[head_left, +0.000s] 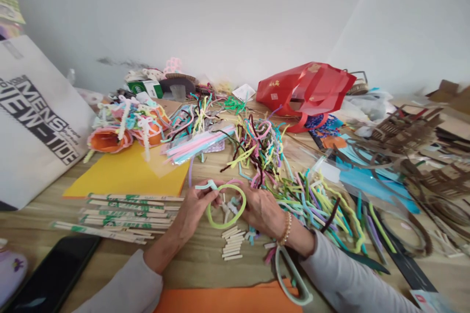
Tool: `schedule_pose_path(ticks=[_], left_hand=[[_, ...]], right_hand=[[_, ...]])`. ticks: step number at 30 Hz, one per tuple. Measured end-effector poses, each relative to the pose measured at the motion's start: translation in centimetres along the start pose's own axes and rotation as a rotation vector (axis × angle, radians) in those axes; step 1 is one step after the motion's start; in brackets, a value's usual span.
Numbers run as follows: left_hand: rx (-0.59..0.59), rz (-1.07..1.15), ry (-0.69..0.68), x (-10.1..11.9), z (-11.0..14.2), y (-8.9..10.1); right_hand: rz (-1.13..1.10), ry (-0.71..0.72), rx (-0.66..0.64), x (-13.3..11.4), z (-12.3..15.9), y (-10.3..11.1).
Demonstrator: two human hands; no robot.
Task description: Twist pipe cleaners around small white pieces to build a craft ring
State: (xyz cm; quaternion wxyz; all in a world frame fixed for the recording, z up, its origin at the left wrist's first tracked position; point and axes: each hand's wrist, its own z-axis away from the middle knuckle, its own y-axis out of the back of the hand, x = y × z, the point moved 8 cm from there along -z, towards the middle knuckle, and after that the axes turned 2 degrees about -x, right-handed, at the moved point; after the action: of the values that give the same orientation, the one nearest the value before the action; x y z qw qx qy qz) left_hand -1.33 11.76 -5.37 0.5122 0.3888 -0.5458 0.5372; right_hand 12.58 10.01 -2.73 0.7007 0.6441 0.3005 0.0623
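Note:
My left hand and my right hand meet over a wooden table. Between them is a light green pipe cleaner bent into a ring. The left fingers are pinched on the ring's left side, where a pale blue pipe cleaner piece sticks out. The right fingers are closed on the ring's right side, near a white fuzzy bit inside the loop. A beaded bracelet sits on my right wrist. Short cut stick pieces lie just below the ring.
A big tangle of coloured pipe cleaners spreads behind and right of the hands. Wrapped chopsticks and yellow paper lie left. Also here: a phone, pale green scissors, orange paper, a red bag, a white tote bag.

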Motion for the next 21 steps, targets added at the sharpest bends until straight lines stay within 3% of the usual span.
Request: schedule_pose_path(ticks=[10, 21], left_hand=[[0.009, 0.027, 0.016, -0.1, -0.2, 0.2], [0.037, 0.004, -0.005, 0.1, 0.0, 0.2]], right_hand=[[-0.035, 0.027, 0.053, -0.2, 0.0, 0.3], [-0.356, 0.017, 0.332, 1.4, -0.3, 3.3]])
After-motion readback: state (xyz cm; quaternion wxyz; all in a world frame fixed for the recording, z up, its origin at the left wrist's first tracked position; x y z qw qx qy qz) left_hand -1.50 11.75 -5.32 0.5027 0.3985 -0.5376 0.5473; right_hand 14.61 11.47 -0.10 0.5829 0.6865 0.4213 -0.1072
